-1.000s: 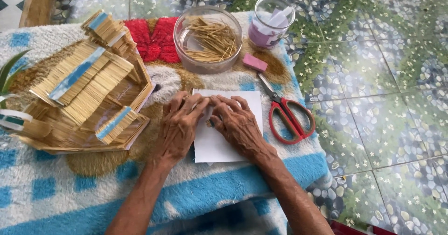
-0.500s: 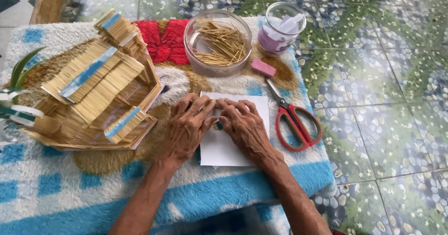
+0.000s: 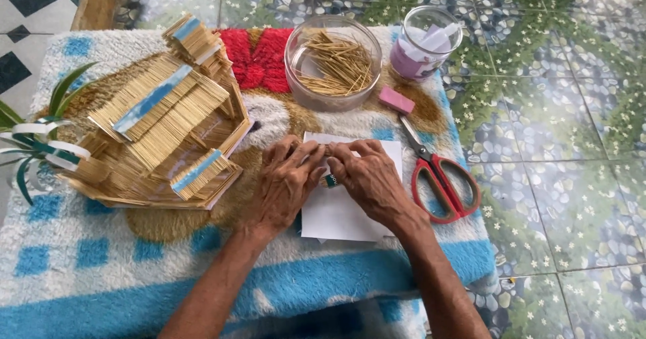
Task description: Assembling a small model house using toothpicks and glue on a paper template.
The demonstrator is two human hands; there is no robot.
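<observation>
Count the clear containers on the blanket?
2. A clear bowl of thin sticks sits at the top centre; a smaller clear cup stands to its right, near the blanket's corner. None seems hidden.

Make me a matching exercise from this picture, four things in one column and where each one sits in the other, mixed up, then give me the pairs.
Things:
1. scissors
2. bowl
3. stick model
4. white sheet

Places:
A. under both hands
B. left part of the blanket
C. right of the sheet, red handles toward the person
D. far side, left of the clear cup with purple

Pairs: 1-C, 2-D, 3-B, 4-A
</observation>
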